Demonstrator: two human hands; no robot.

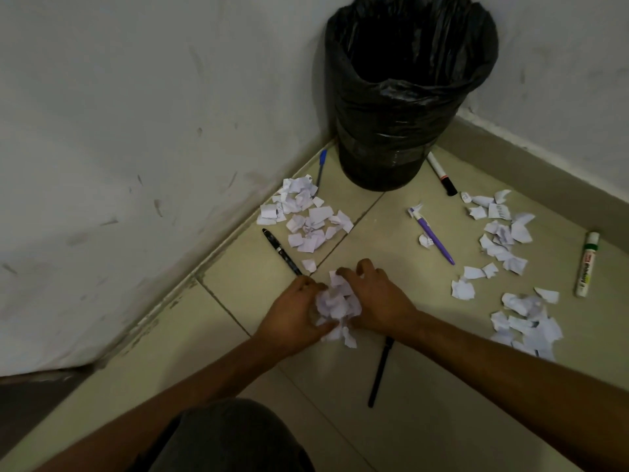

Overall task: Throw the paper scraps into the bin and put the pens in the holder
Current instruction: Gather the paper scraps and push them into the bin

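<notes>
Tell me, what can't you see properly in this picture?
- Inside of the bin: too dark in the head view to tell what is in it.
- Black pen: its top end hidden under the right hand.
- Pen holder: nowhere in view.
- Writing on paper scraps: too small.

Scuffed white walls (136,114) meet a beige tiled floor (425,420) dimly lit.

Showing red and green print along the barrel of the green-capped white marker (586,264) lying far right on the floor, too blurred for reading. Showing faint handwriting on some paper scraps (499,211) nearby, likewise not legible.
</notes>
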